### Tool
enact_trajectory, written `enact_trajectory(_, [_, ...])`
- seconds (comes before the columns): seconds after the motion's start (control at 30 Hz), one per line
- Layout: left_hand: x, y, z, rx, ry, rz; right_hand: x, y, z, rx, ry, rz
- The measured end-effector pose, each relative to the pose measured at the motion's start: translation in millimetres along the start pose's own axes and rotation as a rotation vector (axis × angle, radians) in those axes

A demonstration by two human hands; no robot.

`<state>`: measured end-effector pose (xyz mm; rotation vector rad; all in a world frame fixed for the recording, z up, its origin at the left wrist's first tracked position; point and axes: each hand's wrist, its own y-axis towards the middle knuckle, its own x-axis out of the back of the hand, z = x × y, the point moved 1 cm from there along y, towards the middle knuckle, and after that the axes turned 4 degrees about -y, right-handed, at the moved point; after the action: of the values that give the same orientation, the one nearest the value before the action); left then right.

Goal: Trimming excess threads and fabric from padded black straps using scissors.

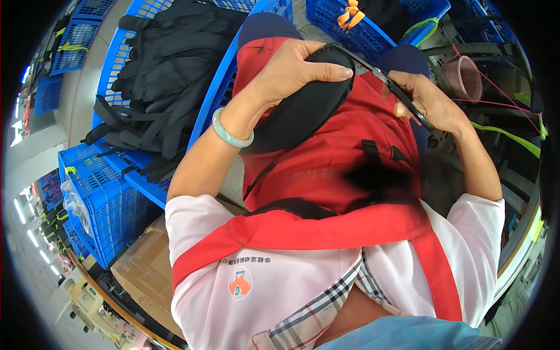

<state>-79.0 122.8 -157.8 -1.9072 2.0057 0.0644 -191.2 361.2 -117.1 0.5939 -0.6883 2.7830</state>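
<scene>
One left hand point(291, 69), one right hand point(431, 96), one pair of scissors point(402, 97), one black pad point(306, 108), one pale-green bangle point(227, 137), one red apron point(318, 163); at least four blue crates point(217, 96); black strips point(169, 64) too overlapped to count.

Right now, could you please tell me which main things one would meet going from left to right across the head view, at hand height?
Far-left blue crates → black pile → left hand → scissors → right hand → pink basket.
</scene>
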Motion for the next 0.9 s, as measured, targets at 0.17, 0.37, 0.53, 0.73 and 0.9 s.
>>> enact_trajectory(0.17, [-9.2, -0.7, -1.0, 0.038, 0.021, 0.034, 8.8, -3.2, -12.4, 0.049, -0.175, -0.003])
enact_trajectory(0.37, [-11.8, 2.1, 7.9, 0.018, 0.027, 0.09, 21.4, -8.3, 8.3, 0.002, -0.18, 0.083])
enact_trajectory(0.53, [-16.9, 2.5, 7.8, 0.032, 0.062, 0.116, 28.3, -8.8, -0.1, 0.017, -0.264, 0.082])
enact_trajectory(0.73, [-20.6, 3.6, 11.2, 0.024, 0.047, 0.143, 32.8, -9.5, 11.1, -0.023, -0.474, 0.016])
enact_trajectory(0.9, [-24.4, 3.3, 12.9, 0.039, 0.024, 0.155, 42.0, -9.0, 18.5, -0.052, -0.599, 0.037])
